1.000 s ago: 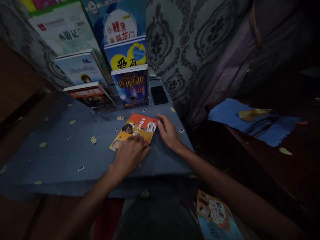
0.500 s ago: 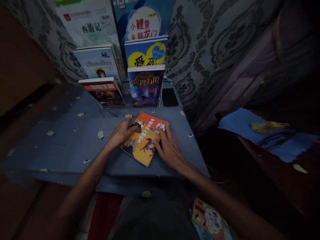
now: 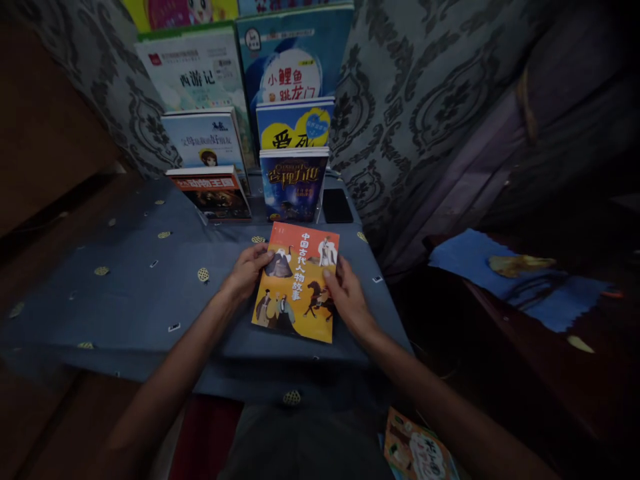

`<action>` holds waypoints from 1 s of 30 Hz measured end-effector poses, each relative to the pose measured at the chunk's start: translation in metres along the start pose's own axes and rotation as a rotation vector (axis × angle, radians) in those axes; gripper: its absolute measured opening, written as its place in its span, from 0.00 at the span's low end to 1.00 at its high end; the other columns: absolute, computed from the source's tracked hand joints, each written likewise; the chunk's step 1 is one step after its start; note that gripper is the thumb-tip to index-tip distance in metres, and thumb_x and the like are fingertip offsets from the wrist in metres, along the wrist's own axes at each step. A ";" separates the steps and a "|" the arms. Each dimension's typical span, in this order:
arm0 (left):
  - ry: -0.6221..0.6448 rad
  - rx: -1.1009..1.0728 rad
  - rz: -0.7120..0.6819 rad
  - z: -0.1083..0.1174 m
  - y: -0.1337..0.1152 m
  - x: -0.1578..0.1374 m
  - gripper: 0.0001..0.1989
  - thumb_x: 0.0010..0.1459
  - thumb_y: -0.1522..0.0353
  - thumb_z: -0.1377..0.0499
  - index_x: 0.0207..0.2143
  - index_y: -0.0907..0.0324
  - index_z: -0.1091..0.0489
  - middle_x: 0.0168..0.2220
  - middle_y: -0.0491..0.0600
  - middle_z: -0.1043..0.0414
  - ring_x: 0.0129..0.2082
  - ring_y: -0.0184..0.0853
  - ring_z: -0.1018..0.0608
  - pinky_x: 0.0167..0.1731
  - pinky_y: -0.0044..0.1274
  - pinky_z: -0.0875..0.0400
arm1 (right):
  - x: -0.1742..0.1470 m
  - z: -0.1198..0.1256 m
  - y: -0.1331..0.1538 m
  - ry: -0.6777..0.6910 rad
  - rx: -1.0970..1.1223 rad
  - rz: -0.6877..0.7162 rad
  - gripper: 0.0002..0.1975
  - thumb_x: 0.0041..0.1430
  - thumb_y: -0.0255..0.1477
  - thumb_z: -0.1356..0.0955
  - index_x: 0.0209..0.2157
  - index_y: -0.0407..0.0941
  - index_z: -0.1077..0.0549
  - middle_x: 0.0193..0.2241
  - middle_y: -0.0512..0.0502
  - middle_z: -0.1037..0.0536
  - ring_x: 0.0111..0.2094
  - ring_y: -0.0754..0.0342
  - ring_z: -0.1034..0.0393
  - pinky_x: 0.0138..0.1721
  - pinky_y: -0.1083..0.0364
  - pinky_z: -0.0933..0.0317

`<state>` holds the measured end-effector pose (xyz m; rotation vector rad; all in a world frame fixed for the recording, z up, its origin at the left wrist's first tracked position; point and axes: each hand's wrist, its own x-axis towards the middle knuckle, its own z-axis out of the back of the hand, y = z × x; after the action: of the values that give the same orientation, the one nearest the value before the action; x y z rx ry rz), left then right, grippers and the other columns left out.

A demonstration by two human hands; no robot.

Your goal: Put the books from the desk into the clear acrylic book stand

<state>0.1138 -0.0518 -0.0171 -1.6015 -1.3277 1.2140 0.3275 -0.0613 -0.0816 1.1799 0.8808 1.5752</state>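
An orange and yellow book [image 3: 295, 287] with Chinese lettering and painted figures faces up in front of me, between both hands. My left hand [image 3: 249, 270] grips its left edge, thumb on the cover and fingers mostly behind. On the opposite edge, my right hand [image 3: 350, 297] holds it the same way, its thumb lying beside the horse picture. The book's top edge is tilted up a little, close to a dark blue book [image 3: 293, 187] in the stand. Whether its lower edge touches the table cannot be made out.
Several books stand in tiers behind, including an animal book [image 3: 213, 197] and a white-green one [image 3: 197, 73]. A black phone [image 3: 337, 205] lies right of them on the blue tablecloth [image 3: 135, 293]. At right is a blue cloth [image 3: 525, 280]; another book [image 3: 417, 447] is low by my right arm.
The book has turned straighter and come up toward me, from lying slanted on the table. Both hands have closed on its side edges. My view has tipped slightly upward.
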 end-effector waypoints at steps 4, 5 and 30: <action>-0.008 0.021 -0.127 -0.015 -0.011 -0.007 0.19 0.46 0.60 0.30 0.38 0.59 0.29 0.30 0.45 0.21 0.28 0.33 0.20 0.30 0.22 0.25 | 0.020 -0.004 0.036 -0.133 0.392 -0.238 0.20 0.64 0.49 0.37 0.42 0.47 0.28 0.36 0.43 0.17 0.35 0.44 0.21 0.35 0.46 0.24; -0.021 0.026 -0.181 -0.019 -0.013 -0.007 0.18 0.49 0.58 0.32 0.38 0.58 0.29 0.32 0.45 0.21 0.31 0.33 0.20 0.33 0.23 0.25 | 0.026 -0.005 0.045 -0.177 0.417 -0.235 0.19 0.64 0.49 0.37 0.40 0.48 0.29 0.35 0.43 0.18 0.34 0.45 0.21 0.35 0.46 0.24; -0.272 -0.003 -0.521 -0.025 0.009 0.002 0.32 0.60 0.42 0.49 0.47 0.59 0.24 0.45 0.50 0.19 0.49 0.41 0.20 0.48 0.29 0.24 | 0.041 -0.026 0.051 -0.335 0.240 0.245 0.20 0.69 0.46 0.44 0.44 0.47 0.31 0.38 0.43 0.22 0.40 0.47 0.26 0.43 0.49 0.30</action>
<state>0.1398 -0.0505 -0.0181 -1.0131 -1.7773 1.1180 0.2851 -0.0378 -0.0304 1.7203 0.7372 1.4274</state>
